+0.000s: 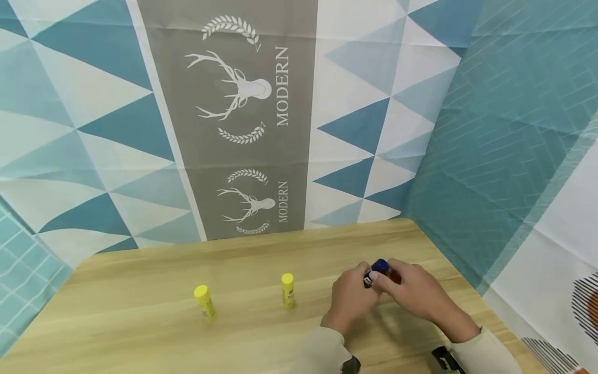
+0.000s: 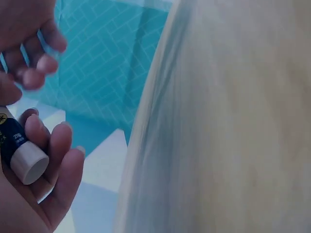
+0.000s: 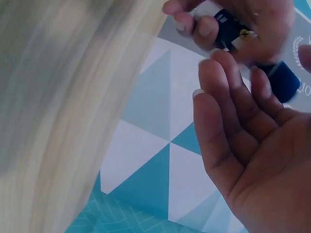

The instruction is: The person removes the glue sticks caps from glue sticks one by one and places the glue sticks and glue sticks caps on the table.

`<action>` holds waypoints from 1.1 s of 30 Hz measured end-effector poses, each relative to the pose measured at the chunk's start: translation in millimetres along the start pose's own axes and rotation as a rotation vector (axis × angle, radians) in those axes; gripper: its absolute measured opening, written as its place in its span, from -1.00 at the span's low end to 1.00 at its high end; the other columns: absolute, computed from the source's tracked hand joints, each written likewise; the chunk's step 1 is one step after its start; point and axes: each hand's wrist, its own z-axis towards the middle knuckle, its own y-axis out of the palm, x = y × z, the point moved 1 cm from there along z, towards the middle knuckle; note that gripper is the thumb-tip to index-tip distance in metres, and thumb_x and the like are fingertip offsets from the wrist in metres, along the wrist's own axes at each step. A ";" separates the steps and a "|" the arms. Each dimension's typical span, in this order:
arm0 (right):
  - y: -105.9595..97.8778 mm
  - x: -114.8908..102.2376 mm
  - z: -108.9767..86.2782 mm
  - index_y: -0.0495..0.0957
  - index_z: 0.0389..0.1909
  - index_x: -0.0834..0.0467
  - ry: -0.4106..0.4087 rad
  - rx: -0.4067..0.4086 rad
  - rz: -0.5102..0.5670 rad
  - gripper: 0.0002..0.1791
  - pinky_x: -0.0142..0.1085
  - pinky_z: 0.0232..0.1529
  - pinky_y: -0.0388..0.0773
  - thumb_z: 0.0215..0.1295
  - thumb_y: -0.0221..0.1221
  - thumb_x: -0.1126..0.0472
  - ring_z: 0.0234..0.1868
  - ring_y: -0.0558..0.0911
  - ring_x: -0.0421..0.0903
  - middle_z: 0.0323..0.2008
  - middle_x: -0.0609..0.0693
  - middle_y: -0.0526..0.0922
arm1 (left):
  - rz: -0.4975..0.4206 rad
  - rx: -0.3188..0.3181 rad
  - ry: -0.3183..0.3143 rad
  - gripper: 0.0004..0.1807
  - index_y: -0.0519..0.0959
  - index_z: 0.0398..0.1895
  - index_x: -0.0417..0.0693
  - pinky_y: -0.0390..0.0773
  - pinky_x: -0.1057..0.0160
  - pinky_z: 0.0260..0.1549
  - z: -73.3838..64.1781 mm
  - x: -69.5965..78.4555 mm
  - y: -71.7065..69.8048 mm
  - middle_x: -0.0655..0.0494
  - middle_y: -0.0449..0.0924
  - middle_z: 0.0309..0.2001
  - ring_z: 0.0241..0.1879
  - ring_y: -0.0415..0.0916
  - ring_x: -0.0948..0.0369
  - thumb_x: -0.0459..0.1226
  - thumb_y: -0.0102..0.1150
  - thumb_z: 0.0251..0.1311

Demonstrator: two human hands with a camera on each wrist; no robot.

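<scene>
My left hand (image 1: 351,296) curls its fingers round a dark blue glue stick (image 1: 369,276); its white base (image 2: 30,163) points out of the grip in the left wrist view. At the other end the blue cap (image 3: 282,83) shows between the index finger and thumb of my right hand (image 1: 418,291), which pinch the stick there. The other right fingers (image 3: 212,128) are loosely bent, off the stick. Both hands meet above the right part of the table. Left of them stand two yellow glue sticks, a nearer-to-hand one (image 1: 287,291) and a farther one (image 1: 204,302).
The wood-grain table (image 1: 140,291) reaches back to a patterned cloth wall (image 1: 252,130) with deer heads and triangles. A teal cloth (image 1: 495,130) borders the right side. A black strap piece (image 1: 446,358) sits at the right wrist.
</scene>
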 end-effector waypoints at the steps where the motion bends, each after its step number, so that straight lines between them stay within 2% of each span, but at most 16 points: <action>1: 0.2 -0.4 1.3 0.44 -0.47 0.04 0.008 0.016 0.000 -0.51 -0.31 -0.61 0.28 0.41 0.06 -0.29 -0.68 0.31 -0.18 -0.65 -0.12 0.39 | 0.036 0.007 0.032 -0.74 0.40 -0.49 0.17 0.23 0.37 -0.71 0.2 0.7 -0.1 0.35 0.30 -0.66 -0.72 0.20 0.39 -0.02 0.15 0.32; 4: 3.2 -0.6 5.0 0.40 -0.51 0.05 0.022 0.038 0.001 -0.45 -0.31 -0.62 0.24 0.37 0.06 -0.34 -0.70 0.28 -0.17 -0.68 -0.10 0.34 | 0.141 0.052 0.111 -0.64 0.37 -0.59 0.18 0.21 0.43 -0.75 0.0 0.5 -3.4 0.40 0.26 -0.70 -0.76 0.15 0.45 0.02 0.18 0.31; 7: 5.6 -2.1 5.6 0.39 -0.55 0.04 0.009 0.043 -0.027 -0.44 -0.31 -0.62 0.24 0.35 0.07 -0.36 -0.70 0.27 -0.18 -0.69 -0.12 0.32 | 0.202 0.096 0.144 -0.61 0.36 -0.64 0.17 0.19 0.45 -0.76 -0.7 -0.2 -7.9 0.40 0.24 -0.72 -0.76 0.13 0.46 0.01 0.24 0.26; 10: 6.7 -4.0 4.1 0.38 -0.60 0.02 -0.014 0.049 -0.073 -0.45 -0.32 -0.62 0.23 0.36 0.09 -0.34 -0.70 0.27 -0.20 -0.71 -0.14 0.30 | 0.251 0.101 0.169 -0.61 0.38 -0.65 0.17 0.18 0.46 -0.76 -1.6 -0.2 -8.9 0.41 0.24 -0.71 -0.76 0.13 0.47 0.01 0.28 0.22; 14: 6.4 -4.7 0.5 0.39 -0.62 0.00 -0.035 0.043 -0.117 -0.47 -0.33 -0.62 0.23 0.40 0.09 -0.28 -0.72 0.25 -0.21 -0.72 -0.15 0.29 | 0.239 0.069 0.204 -0.73 0.43 -0.55 0.16 0.22 0.49 -0.71 -2.3 2.0 -5.6 0.43 0.29 -0.65 -0.71 0.18 0.49 -0.09 0.33 0.17; 17: 5.4 -4.3 -2.3 0.38 -0.65 -0.01 -0.041 0.035 -0.142 -0.47 -0.34 -0.62 0.22 0.42 0.08 -0.26 -0.73 0.24 -0.22 -0.73 -0.16 0.27 | 0.213 0.069 0.248 -0.78 0.43 -0.48 0.13 0.23 0.51 -0.68 -2.5 4.2 -2.1 0.41 0.30 -0.62 -0.68 0.18 0.49 -0.20 0.33 0.11; 19: 4.9 -4.4 -3.8 0.36 -0.67 -0.01 -0.050 0.040 -0.157 -0.46 -0.34 -0.62 0.21 0.42 0.08 -0.25 -0.73 0.22 -0.23 -0.74 -0.17 0.25 | 0.218 0.093 0.286 -0.75 0.39 -0.50 0.14 0.19 0.53 -0.70 -3.5 5.0 -0.5 0.41 0.27 -0.63 -0.69 0.14 0.49 -0.22 0.33 0.09; 26: 1.8 -8.6 -6.9 0.27 -0.70 -0.03 -0.122 0.092 -0.206 -0.45 -0.35 -0.63 0.17 0.41 0.13 -0.21 -0.74 0.16 -0.26 -0.76 -0.21 0.17 | 0.316 0.251 0.389 -0.55 0.19 -0.71 0.18 -0.03 0.50 -0.80 -6.9 7.7 0.6 0.39 0.06 -0.74 -0.76 -0.08 0.49 -0.23 0.35 -0.05; 29: -0.2 -10.1 -8.2 0.26 -0.68 -0.04 -0.148 0.101 -0.233 -0.47 -0.35 -0.63 0.17 0.40 0.14 -0.19 -0.74 0.16 -0.27 -0.75 -0.22 0.17 | 0.356 0.266 0.404 -0.54 0.17 -0.72 0.17 -0.06 0.50 -0.79 -6.1 10.2 -0.1 0.37 0.02 -0.74 -0.76 -0.12 0.46 -0.23 0.34 -0.04; 33: -0.2 -10.9 -9.1 0.26 -0.67 -0.05 -0.167 0.095 -0.241 -0.49 -0.36 -0.64 0.17 0.42 0.14 -0.15 -0.74 0.15 -0.27 -0.75 -0.23 0.17 | 0.378 0.234 0.404 -0.54 0.17 -0.72 0.14 -0.08 0.50 -0.78 -6.6 13.2 -2.5 0.34 0.01 -0.74 -0.77 -0.13 0.44 -0.22 0.32 0.00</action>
